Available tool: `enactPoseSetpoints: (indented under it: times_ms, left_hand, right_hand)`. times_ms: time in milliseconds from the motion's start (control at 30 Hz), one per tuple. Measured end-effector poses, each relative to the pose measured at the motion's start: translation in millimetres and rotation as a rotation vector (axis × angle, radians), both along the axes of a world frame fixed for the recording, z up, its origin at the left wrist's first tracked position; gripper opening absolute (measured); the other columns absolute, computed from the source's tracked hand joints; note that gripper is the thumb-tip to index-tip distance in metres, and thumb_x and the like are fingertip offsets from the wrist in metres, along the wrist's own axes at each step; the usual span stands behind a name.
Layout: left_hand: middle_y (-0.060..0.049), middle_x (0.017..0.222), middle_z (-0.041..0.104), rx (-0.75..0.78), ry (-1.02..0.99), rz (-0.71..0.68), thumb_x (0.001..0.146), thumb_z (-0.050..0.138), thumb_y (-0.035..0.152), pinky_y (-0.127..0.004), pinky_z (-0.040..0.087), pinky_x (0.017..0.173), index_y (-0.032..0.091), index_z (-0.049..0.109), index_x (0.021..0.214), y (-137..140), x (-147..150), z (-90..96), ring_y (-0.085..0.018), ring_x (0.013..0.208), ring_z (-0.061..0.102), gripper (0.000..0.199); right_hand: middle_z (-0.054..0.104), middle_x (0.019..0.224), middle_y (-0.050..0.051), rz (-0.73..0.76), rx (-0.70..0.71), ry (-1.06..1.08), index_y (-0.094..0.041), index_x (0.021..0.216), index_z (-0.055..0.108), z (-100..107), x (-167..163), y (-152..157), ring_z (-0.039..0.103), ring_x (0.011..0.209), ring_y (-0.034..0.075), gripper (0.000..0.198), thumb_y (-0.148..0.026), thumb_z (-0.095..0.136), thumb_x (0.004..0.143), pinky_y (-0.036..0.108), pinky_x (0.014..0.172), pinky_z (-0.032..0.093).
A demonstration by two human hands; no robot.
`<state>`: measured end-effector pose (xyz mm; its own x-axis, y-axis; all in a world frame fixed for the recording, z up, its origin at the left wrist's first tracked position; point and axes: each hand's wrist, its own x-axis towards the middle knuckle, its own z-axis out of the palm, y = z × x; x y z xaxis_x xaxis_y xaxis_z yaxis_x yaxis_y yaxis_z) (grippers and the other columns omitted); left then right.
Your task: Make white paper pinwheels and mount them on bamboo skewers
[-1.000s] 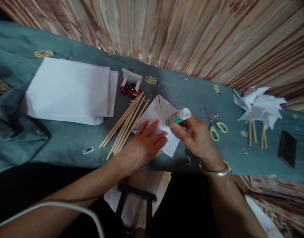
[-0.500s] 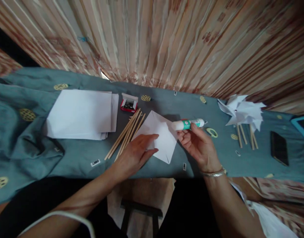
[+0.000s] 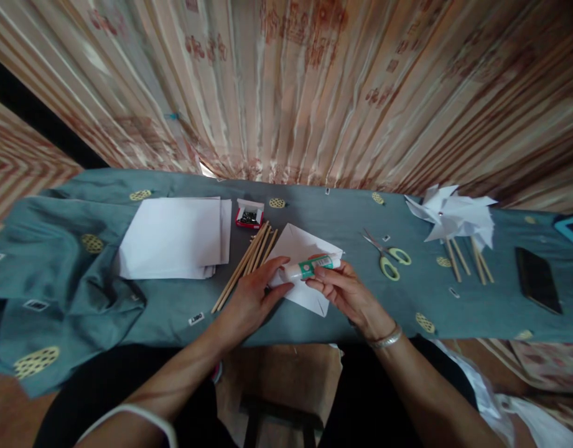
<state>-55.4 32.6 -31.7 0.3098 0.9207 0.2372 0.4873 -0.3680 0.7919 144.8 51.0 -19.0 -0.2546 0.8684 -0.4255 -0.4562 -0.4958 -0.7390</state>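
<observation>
My right hand is closed around a white and green glue stick, which lies almost level above a square of white paper. The paper has cut lines running in from its corners. At the paper's left side is my left hand, thumb and forefinger apart on either side of the glue stick's left end. Whether those fingers touch the stick or the paper, I cannot tell. Several wooden sticks lie just beyond my left hand.
To the left lies a stack of white paper. A small red box of dark pins stands behind the sticks. Scissors rest to the right, then white paper pinwheels on sticks and a black phone. A curtain hangs behind the table.
My right hand has brought the glue stick leftward over the paper, its end now between my left thumb and forefinger. The scissors have come into fuller view. The head view has shifted slightly.
</observation>
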Motion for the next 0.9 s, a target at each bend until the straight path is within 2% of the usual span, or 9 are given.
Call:
enactPoseSetpoints:
  times_ms: [367,500,667,800,900]
  left_hand:
    - [-0.011,0.119,0.068,0.072,0.062,-0.068,0.093,0.054,0.033,-0.033,0.054,0.09,0.018,0.052,0.127,-2,-3,-0.5,-0.021,0.106,0.067,0.037]
    - [-0.012,0.115,0.069,0.112,0.095,-0.113,0.095,0.05,0.032,-0.032,0.055,0.086,0.015,0.05,0.128,-2,-3,-0.4,-0.021,0.101,0.069,0.037]
    - [-0.01,0.109,0.07,0.119,0.12,-0.13,0.097,0.046,0.034,-0.031,0.056,0.083,0.017,0.051,0.126,-5,-2,4.8,-0.02,0.097,0.069,0.034]
    - [-0.011,0.109,0.069,0.106,0.132,-0.127,0.097,0.044,0.032,-0.032,0.055,0.084,0.016,0.052,0.125,-7,-5,6.8,-0.02,0.095,0.069,0.032]
    - [-0.012,0.113,0.069,0.141,0.137,-0.045,0.097,0.044,0.031,-0.033,0.055,0.086,0.016,0.054,0.122,-1,-19,9.5,-0.022,0.101,0.068,0.032]
  right_hand:
    - [0.074,0.074,-0.004,0.061,0.067,-0.121,-0.019,0.081,0.073,5,-4,-1,0.069,0.066,0.009,0.026,-0.02,0.087,0.059,0.017,0.067,0.057]
    - [0.073,0.072,-0.005,0.099,0.13,-0.18,-0.02,0.082,0.072,5,-4,-2,0.067,0.064,0.007,0.029,-0.021,0.088,0.058,0.016,0.066,0.055]
    - [0.073,0.081,-0.001,0.171,0.192,-0.225,-0.02,0.087,0.071,2,-9,-6,0.068,0.07,0.01,0.026,-0.038,0.079,0.071,0.023,0.071,0.057]
    - [0.071,0.078,0.0,0.238,0.286,-0.296,-0.02,0.089,0.07,1,-10,-5,0.066,0.067,0.011,0.03,-0.046,0.073,0.076,0.024,0.067,0.057]
    - [0.072,0.085,0.004,0.228,0.395,-0.387,-0.02,0.099,0.069,3,4,1,0.067,0.074,0.014,0.038,-0.053,0.067,0.08,0.026,0.068,0.056]
